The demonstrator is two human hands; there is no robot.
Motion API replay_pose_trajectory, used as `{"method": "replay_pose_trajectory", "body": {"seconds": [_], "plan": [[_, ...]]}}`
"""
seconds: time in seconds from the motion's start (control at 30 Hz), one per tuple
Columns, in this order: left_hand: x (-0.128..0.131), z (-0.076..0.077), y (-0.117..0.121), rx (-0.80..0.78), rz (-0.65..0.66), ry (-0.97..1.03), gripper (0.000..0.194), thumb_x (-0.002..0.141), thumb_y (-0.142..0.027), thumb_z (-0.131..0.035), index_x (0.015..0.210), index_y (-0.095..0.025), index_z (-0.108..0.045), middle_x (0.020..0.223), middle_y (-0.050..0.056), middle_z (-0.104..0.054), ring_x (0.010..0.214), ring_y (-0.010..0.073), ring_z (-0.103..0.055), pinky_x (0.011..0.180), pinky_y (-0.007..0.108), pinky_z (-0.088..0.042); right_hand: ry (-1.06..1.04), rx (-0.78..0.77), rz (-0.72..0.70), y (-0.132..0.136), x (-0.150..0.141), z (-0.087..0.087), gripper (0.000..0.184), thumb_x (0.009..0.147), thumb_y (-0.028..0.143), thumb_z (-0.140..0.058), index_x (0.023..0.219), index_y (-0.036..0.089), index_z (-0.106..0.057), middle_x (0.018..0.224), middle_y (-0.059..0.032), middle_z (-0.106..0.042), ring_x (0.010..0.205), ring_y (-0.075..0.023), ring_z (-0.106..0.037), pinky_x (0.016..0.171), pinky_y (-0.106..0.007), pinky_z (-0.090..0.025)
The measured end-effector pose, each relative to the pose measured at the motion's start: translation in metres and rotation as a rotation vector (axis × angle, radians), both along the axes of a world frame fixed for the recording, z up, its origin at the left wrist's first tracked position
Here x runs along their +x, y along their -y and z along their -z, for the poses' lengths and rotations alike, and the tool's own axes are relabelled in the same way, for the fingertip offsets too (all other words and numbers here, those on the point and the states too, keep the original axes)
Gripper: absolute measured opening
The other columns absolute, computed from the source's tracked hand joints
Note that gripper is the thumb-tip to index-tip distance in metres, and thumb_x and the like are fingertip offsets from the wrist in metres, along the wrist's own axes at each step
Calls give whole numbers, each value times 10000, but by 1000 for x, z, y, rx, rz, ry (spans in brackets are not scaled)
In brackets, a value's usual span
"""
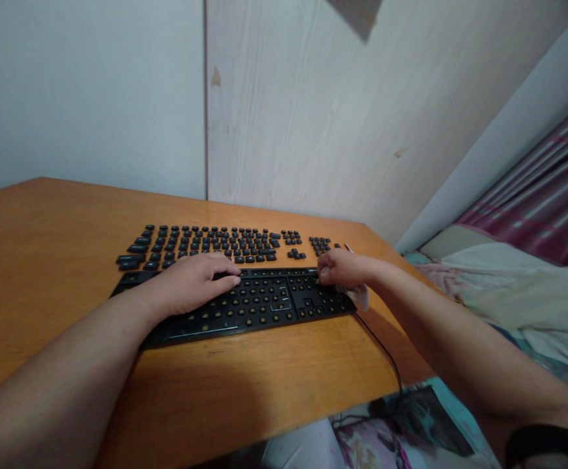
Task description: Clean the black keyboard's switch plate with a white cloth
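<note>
A black keyboard base (264,296) with its keycaps off lies across the wooden table, its small key sockets showing. My left hand (198,277) rests on its upper left part, fingers stretched out and thumb apart, holding nothing. Over the upper right part, my right hand (337,268) is closed round a pale, crumpled wipe (359,294), its fingertips down at the sockets. I cannot tell whether the wipe is cloth or paper. Behind the base, loose black keycaps (215,244) lie in rows following the keyboard layout. My right hand partly hides those at the number pad end.
The keyboard's cable (384,348) runs off the table's (206,391) front right edge. Below that edge lie printed fabric or bags (372,443). A pale wall panel (288,130) stands at the back. To the right are rumpled bedding (499,273) and a pink curtain (542,189).
</note>
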State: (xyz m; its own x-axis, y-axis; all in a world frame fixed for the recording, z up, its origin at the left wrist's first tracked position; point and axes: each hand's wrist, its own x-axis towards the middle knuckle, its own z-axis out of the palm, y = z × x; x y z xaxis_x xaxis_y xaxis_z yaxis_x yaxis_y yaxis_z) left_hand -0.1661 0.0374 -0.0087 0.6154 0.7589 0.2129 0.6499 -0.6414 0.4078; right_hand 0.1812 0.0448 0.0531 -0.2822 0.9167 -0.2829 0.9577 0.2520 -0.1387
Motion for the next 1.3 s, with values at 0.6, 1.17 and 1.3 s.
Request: {"method": "replay_pose_trajectory", "body": {"seconds": [0.6,1.17,1.3], "plan": [[1,-1,0,5,-2,-7,443,926,-545,-444,1121,-253,-714,1136,42,-691,1036,210,-632,968,334,-453,63,-13,11,-2,-2,-3,143,698,240,-639,812,185,-705,758,-38,-687,704,-185,-601,584,-265,-407],[1,0,-1,0,2,9,429,922,-534,-454,1116,-256,-718,1136,44,-694,1036,208,-636,964,336,-458,24,-44,-10,-2,20,-1,141,742,251,-640,843,165,-689,734,-39,-673,687,-174,-589,592,-262,-411],[1,1,-2,-2,7,9,432,925,-541,-447,1114,-260,-716,1142,42,-690,1035,206,-635,957,335,-462,10,-35,28,1,24,-1,140,755,268,-641,844,168,-684,718,-34,-666,661,-165,-579,578,-254,-413]]}}
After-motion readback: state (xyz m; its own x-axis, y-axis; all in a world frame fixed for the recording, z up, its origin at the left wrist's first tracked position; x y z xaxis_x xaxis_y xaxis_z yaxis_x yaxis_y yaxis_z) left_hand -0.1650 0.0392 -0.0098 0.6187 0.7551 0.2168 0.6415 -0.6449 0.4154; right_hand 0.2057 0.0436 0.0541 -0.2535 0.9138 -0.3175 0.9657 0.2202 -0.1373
